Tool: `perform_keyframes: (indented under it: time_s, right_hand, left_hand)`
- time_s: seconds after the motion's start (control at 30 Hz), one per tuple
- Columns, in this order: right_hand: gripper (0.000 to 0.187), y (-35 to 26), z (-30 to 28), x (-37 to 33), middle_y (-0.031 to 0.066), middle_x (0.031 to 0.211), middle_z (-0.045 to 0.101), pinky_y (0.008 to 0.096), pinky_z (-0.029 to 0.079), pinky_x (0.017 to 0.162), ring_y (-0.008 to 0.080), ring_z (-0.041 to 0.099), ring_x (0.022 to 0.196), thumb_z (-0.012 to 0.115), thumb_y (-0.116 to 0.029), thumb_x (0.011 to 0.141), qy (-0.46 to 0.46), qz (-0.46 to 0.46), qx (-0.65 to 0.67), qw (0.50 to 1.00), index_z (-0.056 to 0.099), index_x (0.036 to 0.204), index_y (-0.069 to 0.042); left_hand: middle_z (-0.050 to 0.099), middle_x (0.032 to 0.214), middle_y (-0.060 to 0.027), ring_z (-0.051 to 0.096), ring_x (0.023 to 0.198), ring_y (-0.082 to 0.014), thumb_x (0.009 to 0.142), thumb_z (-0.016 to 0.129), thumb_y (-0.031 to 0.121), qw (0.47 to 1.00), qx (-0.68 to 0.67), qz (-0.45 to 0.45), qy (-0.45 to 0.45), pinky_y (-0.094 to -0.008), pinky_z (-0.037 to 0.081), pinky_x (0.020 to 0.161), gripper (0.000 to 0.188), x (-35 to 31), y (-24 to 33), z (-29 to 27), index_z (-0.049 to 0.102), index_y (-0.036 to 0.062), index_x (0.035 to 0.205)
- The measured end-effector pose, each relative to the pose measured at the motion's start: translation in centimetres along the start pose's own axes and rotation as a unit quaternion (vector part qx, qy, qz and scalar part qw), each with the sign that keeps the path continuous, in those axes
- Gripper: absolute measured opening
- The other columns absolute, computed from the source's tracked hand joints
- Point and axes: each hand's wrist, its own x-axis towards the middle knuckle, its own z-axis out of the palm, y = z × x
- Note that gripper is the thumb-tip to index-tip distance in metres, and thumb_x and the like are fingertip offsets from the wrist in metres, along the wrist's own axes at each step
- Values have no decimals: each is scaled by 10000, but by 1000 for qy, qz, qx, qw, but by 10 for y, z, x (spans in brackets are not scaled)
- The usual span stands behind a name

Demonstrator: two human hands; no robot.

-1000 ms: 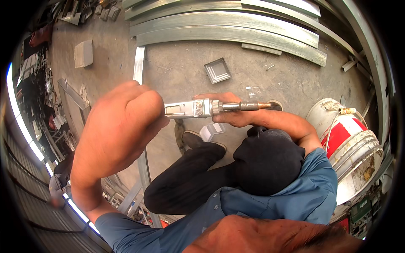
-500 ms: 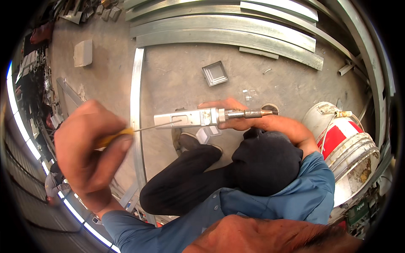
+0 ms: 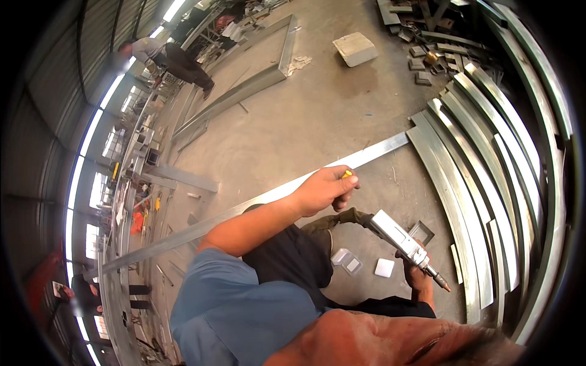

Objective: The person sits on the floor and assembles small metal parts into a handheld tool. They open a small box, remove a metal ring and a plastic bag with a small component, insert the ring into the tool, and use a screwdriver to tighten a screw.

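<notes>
My left hand [image 3: 320, 194] is closed around a screwdriver, of which only the yellow handle end [image 3: 347, 174] shows; its shaft is hidden. My right hand [image 3: 417, 279] grips a silver welding torch [image 3: 397, 230] from below. The torch has a boxy metal body and a copper-coloured nozzle pointing to the lower right. A dark sleeved hose [image 3: 348, 216] joins its back end. The two hands are apart, the screwdriver away from the torch. On the floor beside the torch lie a small clear case [image 3: 351, 263] and a white square piece [image 3: 384, 268].
Galvanized steel bars [image 3: 448, 222] are stacked on the right. A long metal bar [image 3: 378, 149] crosses the floor behind my left arm. A square metal piece [image 3: 422, 232] lies by the torch, a whitish block [image 3: 356, 49] farther off. Other people [image 3: 180, 61] stand at the left.
The view has swung left. The screwdriver, whose shaft was over the torch body, is now away from it. The torch has gone from level to nozzle pointing lower right.
</notes>
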Motion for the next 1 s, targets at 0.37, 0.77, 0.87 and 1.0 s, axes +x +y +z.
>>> perform_keyframes:
  time_s: [0.37,0.77,0.87,1.0]
  right_hand:
    - [793,-46,-17,79,70,979,646,325,494,768,164,616,867,821,-589,729,-167,164,-86,968,611,1162,41]
    - [806,-12,2,216,69,966,662,410,520,844,235,651,909,867,-376,703,-192,119,-72,971,559,1338,13]
    - [776,19,-8,230,36,875,634,404,525,797,214,636,809,861,-324,676,-146,122,15,982,579,1306,30]
    - [501,39,-22,230,59,867,620,399,526,723,225,622,767,815,-259,717,-168,82,-13,982,662,1119,-3]
  left_hand:
    - [653,881,-65,578,716,-141,992,625,256,998,33,30,-35,-300,497,623,228,118,-10,4,638,43,1071]
    - [596,742,-43,477,535,-145,995,602,253,951,-279,129,34,-306,389,484,171,165,11,-57,612,87,958]
    - [612,752,-55,486,538,-153,985,609,241,948,-279,133,73,-307,385,488,150,154,15,-70,613,91,971]
    - [627,809,-49,510,567,-137,934,625,200,954,-243,154,81,-316,422,509,149,138,22,-90,624,94,1039]
